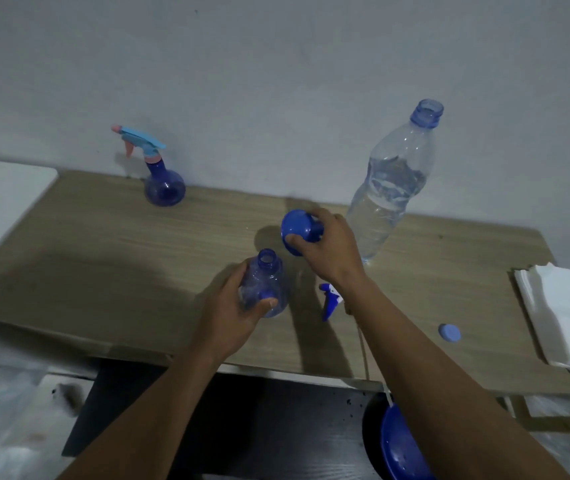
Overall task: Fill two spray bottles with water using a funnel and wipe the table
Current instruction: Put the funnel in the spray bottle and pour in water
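Observation:
An open-necked clear blue spray bottle [264, 282] stands near the front of the wooden table [110, 258], and my left hand [230, 320] grips its round body. My right hand [328, 245] holds a blue funnel [298, 228] just behind and to the right of that bottle. The bottle's blue and white spray head [329, 299] lies on the table under my right wrist. A second blue spray bottle [164, 187] with a light blue and pink trigger head stands at the back left. A large uncapped water bottle [392, 188], partly full, stands at the back right.
A blue cap [449, 332] lies on the table right of my forearm. Folded white cloths or paper towels [564, 313] sit at the table's right end. A blue basin [403, 445] is on the floor below the front edge. A white wall is close behind.

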The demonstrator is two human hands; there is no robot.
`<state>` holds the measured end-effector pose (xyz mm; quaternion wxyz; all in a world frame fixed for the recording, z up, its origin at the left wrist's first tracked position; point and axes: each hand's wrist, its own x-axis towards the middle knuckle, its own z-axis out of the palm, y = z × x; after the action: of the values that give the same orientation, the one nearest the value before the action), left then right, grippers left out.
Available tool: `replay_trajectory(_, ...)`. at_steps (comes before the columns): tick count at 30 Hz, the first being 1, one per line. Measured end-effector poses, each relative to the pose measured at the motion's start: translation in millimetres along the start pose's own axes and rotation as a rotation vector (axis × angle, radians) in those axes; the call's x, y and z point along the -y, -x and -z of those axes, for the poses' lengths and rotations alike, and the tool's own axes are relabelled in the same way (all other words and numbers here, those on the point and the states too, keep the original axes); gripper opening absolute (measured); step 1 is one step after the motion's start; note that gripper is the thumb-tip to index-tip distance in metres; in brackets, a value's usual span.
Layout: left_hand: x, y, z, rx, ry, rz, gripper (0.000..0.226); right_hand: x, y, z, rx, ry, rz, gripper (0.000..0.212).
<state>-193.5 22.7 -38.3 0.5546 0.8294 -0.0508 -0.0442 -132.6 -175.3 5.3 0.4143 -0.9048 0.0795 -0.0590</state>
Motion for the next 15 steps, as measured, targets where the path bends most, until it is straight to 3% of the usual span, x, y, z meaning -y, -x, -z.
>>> replay_trajectory(6,-13.7,4.3,-3.6,0.075,-0.052,0.051,0.07,34.0,34.5,42.6,-0.086,-0.471,-0.031,0.049)
replay_trajectory(12,-29.8,8.0,-13.9,0.124,-0.042,0.041,0.062,43.2,51.2,59.9,0.147,-0.723,-0.035,0.049)
replay_trajectory(15,-31.9,9.6,-12.7,0.133,-0.043,0.051,0.056,44.6,55.9,60.0,0.179,-0.764,-0.057,0.047)
